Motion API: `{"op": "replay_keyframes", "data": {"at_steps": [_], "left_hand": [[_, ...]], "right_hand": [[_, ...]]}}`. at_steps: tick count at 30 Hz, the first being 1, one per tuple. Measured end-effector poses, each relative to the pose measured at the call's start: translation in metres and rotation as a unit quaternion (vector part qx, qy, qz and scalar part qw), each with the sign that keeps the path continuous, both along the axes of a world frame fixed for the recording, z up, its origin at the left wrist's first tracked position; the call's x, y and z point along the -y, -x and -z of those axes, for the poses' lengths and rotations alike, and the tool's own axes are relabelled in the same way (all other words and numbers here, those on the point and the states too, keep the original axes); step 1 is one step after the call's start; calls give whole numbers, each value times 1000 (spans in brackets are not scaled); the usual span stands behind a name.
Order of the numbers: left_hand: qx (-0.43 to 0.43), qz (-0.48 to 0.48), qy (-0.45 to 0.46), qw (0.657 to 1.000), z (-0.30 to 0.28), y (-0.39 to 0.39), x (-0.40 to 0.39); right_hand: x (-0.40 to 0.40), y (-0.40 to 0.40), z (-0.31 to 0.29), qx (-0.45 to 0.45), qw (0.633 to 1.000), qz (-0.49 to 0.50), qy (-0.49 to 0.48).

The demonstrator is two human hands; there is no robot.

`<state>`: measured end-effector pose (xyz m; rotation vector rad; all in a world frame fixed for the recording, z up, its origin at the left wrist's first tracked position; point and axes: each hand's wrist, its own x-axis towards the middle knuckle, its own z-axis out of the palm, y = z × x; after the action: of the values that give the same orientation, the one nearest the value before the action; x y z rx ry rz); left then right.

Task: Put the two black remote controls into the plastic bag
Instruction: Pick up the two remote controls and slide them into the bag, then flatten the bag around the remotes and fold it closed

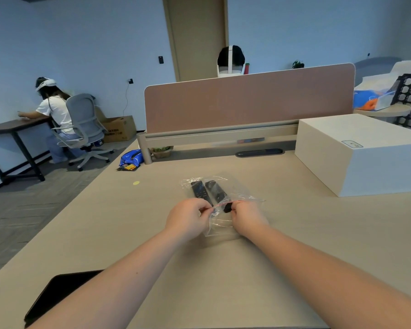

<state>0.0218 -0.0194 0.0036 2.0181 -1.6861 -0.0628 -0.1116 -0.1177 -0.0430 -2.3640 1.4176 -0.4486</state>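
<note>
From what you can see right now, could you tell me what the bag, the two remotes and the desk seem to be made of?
The plastic bag: thin clear film, glossy, wrinkled, with a red zip strip at the mouth, pinched by the left hand and right hand. The remotes: probably hard matte black plastic. The desk: smooth beige, likely laminate; no grain visible.

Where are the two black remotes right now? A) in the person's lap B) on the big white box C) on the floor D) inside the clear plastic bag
D: both black remote controls lie side by side inside the clear plastic bag, whose red-lined opening both hands pinch.
</note>
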Motion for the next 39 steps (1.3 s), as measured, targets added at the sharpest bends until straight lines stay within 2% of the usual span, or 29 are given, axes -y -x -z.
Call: {"op": "replay_keyframes", "data": {"at_steps": [3,7,8,10,13,16,21,24,26,29,31,33,37,39], "left_hand": [[9,10,-3,1000,-3,3,-7],[86,71,-37,993,2,3,-26],[111,82,-53,989,6,2,-29],[157,86,-59,982,17,-2,-33],[205,107,11,973,29,-5,-36],[264,119,51,956,38,-12,-34],[381,180,-7,907,47,-25,-38],[395,195,15,898,53,-33,-42],[396,195,48,896,58,-34,-41],[397,189,110,891,58,-32,-42],[386,176,145,894,56,-31,-41],[360,160,169,904,53,-30,-41],[320,125,158,926,46,-30,-38],[300,112,153,935,43,-30,-36]], "right_hand": [[-5,17,-5,31,999,-19,27],[-11,52,-11,88,974,19,210],[-11,61,-12,107,967,34,228],[-10,74,-19,135,978,54,152],[-8,89,-19,22,999,32,25],[-2,93,-8,-45,998,-31,23],[-5,93,-6,-164,975,-91,119],[-10,90,-5,-217,960,-103,145],[-11,86,-5,-217,954,-106,175],[-19,75,-12,-110,964,-143,194],[-25,63,-14,-7,954,-201,223],[-30,50,-13,39,939,-240,243],[-37,30,-24,-9,950,-245,196],[-38,23,-27,-49,948,-241,203]]}}
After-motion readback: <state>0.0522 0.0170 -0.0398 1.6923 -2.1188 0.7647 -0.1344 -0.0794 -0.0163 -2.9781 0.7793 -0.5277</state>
